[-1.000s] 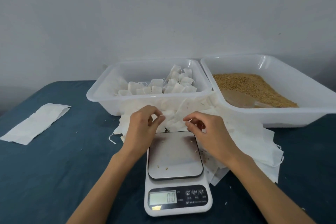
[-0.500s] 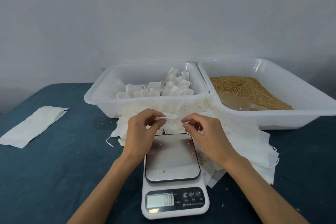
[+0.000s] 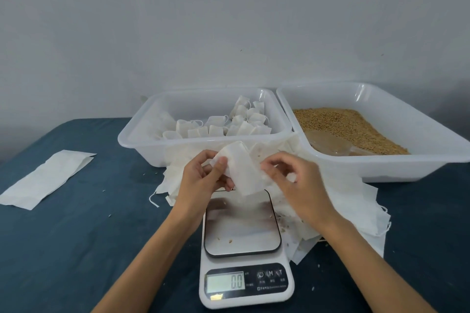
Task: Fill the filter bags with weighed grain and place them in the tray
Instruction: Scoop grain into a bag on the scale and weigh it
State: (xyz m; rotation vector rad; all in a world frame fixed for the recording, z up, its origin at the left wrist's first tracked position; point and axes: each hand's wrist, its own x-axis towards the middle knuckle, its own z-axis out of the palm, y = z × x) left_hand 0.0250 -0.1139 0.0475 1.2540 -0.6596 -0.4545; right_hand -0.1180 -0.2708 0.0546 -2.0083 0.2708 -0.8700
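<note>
An empty white filter bag [image 3: 241, 170] hangs above the kitchen scale [image 3: 243, 234], held between both hands. My left hand [image 3: 203, 180] pinches its left edge with thumb and fingers. My right hand [image 3: 295, 183] pinches its right edge. The scale's display [image 3: 225, 283] reads 0.0, and only a few stray grains lie on its plate. Behind the hands, the left white tray [image 3: 142, 140] holds several filled bags [image 3: 223, 126]. The right white tray [image 3: 419, 160] holds brown grain [image 3: 340, 124] and a clear scoop [image 3: 330, 143].
A pile of empty filter bags [image 3: 356, 211] lies between the trays and the scale, spreading to the right. A flat white paper packet [image 3: 45, 180] lies at the left on the dark blue tabletop [image 3: 76, 249]. Loose grains are scattered near the scale.
Both hands have lifted one bag off the pile and drawn it up and toward me over the scale. The bag now hangs between them.
</note>
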